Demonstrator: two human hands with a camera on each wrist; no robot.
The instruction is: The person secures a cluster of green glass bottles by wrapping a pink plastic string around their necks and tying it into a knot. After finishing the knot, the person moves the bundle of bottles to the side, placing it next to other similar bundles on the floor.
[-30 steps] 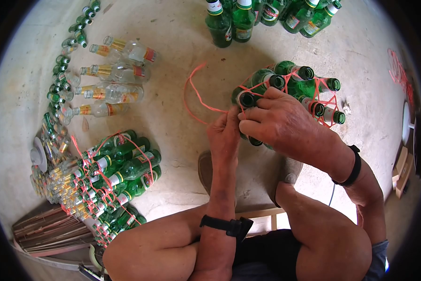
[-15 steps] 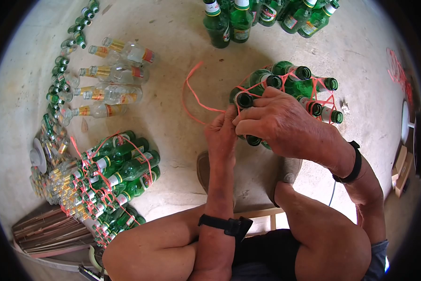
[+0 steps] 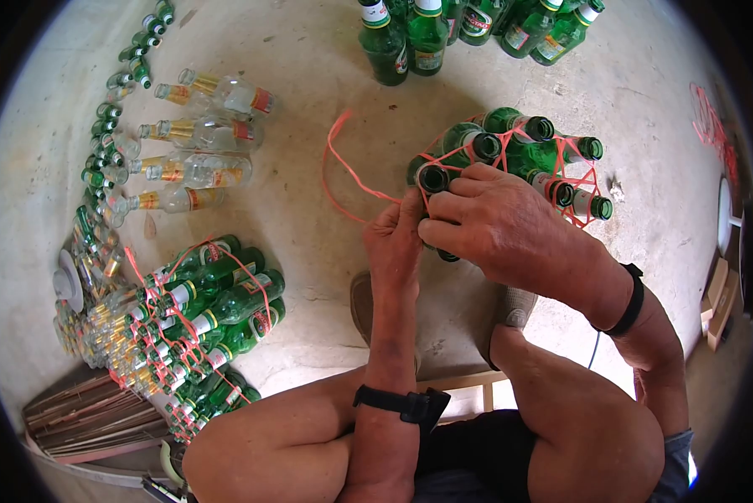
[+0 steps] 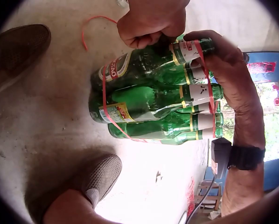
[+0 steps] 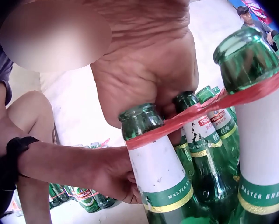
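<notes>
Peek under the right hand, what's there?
Under the right hand are green bottles with white neck labels. A red strip runs around their necks. The curled fingers cover some bits, so I can't see what the fingertips touch.

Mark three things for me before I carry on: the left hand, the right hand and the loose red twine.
Left hand [image 3: 395,245]: head view, back of the hand.
Right hand [image 3: 495,220]: head view, back of the hand.
Red twine [image 3: 336,128]: head view, upper loose stretch.

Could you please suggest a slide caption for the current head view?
Left hand and right hand working pink twine around the necks of clustered green bottles on a bare floor.
</notes>
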